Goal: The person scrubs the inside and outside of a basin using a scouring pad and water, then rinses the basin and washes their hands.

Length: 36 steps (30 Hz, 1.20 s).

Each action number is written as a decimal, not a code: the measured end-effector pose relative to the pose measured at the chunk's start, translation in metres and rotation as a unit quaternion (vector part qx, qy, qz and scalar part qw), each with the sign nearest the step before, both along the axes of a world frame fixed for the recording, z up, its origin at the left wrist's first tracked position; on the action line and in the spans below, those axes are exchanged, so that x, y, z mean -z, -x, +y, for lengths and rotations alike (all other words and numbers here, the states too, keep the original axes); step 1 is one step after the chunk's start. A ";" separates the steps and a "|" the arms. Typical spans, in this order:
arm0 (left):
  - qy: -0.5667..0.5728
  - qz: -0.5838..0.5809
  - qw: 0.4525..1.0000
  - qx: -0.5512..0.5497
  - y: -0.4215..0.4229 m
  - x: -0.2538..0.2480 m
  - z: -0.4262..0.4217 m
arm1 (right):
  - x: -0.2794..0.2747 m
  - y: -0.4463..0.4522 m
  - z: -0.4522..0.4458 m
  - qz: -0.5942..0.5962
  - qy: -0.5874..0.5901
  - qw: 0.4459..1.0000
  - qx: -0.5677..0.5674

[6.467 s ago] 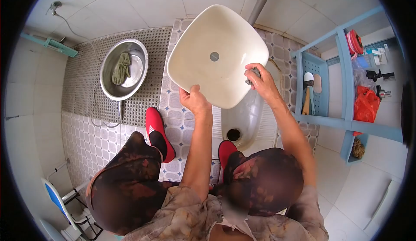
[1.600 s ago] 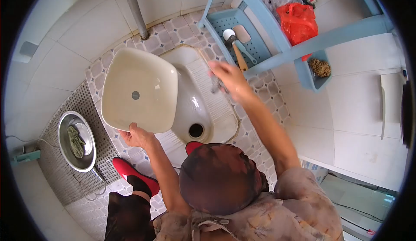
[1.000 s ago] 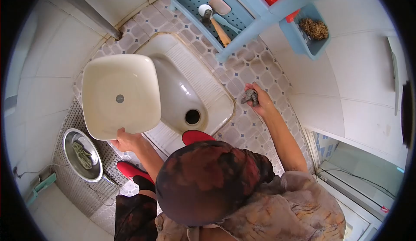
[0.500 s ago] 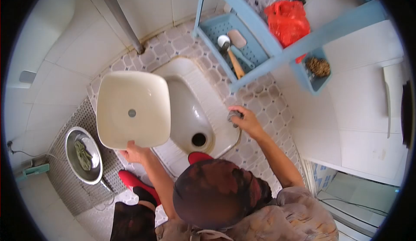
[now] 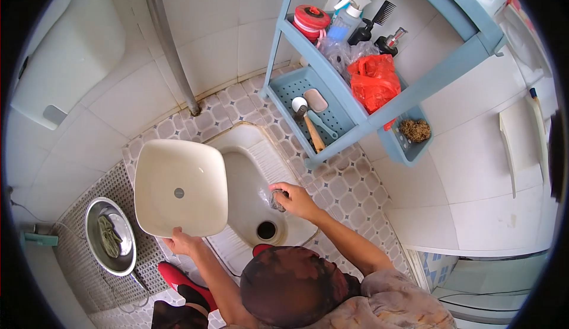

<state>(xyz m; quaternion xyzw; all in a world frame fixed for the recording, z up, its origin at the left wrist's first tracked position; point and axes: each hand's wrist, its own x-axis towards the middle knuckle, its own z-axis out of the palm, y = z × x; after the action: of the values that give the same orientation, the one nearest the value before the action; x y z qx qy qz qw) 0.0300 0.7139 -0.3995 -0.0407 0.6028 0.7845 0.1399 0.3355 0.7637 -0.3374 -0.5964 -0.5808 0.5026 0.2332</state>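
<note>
My left hand point(image 5: 185, 242) is closed on the near rim of a cream square basin point(image 5: 181, 163), which is tilted so its inside faces me. A round grey spot marks the basin's middle. My right hand point(image 5: 296, 201) grips a crumpled grey wad, seemingly a scouring pad point(image 5: 277, 200), over the bowl of a white squat toilet point(image 5: 249, 136). Just below that hand lies the dark drain hole point(image 5: 266, 230). The basin overlaps the toilet's left side. Whether the wad touches the bowl I cannot tell.
A metal bowl point(image 5: 130, 243) with a greenish cloth point(image 5: 108, 237) stands on a grey mat at the left. At the upper right is a blue shelf point(image 5: 332, 62) with bottles, a red bag point(image 5: 374, 83) and brushes. A pipe point(image 5: 172, 45) rises behind the toilet.
My right hand has moved left with the grey wad, from the toilet's right rim to over its bowl. My left hand still holds the basin. The view has shifted, showing more shelf.
</note>
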 end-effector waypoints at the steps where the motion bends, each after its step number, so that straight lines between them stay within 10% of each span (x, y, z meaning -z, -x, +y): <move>1: 0.012 -0.006 1.000 -0.008 0.001 0.000 -0.001 | 0.000 0.001 -0.003 -0.013 0.004 1.000 -0.005; 16: 0.039 -0.074 0.995 -0.047 0.015 0.010 -0.007 | 0.020 0.008 0.007 0.460 0.368 0.759 0.278; 26: 0.109 0.002 0.994 0.015 0.008 0.000 -0.012 | 0.033 0.024 0.012 0.489 0.304 0.769 0.278; 31: 0.312 0.230 0.917 -0.097 0.001 -0.026 -0.007 | 0.032 0.036 0.017 0.523 0.286 0.762 0.254; 36: 0.202 0.316 0.927 -0.019 -0.021 -0.049 0.011 | 0.051 0.031 0.015 0.449 0.265 0.833 0.183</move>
<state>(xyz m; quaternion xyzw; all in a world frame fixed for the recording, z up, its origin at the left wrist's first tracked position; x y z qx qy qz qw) 0.0512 0.7250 -0.3508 0.1703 0.7609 0.6205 -0.0842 0.3044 0.7792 -0.3881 -0.4393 -0.1372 0.7980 0.3890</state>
